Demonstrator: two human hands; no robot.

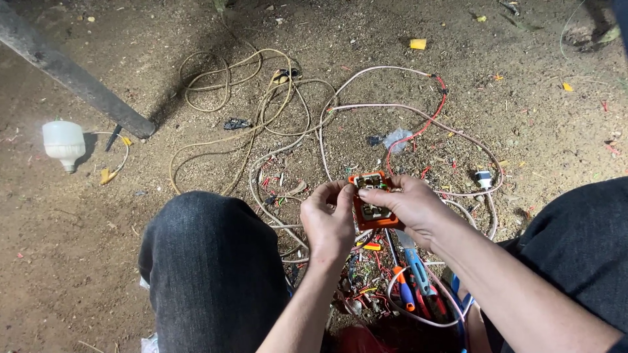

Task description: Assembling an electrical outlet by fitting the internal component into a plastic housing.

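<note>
Orange switch box (pixel 373 208) being held in my right hand (pixel 412 206), my left hand (pixel 330 219) pinching its top edge, screwdrivers (pixel 412 281) lying below, cream cable (pixel 261 111) looping on dirt.

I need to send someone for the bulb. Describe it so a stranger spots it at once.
Start at the dark metal bar slanting across the dirt ground at upper left. Just below its lower end lies a white plastic light bulb on its side, the only large smooth white thing there, away from the tangled beige cables.

Bare dirt ground (pixel 85 261) w/ harsh light overhead, dark metal bar (pixel 72 75) slanting across top-left corner, shadows behind.
</note>
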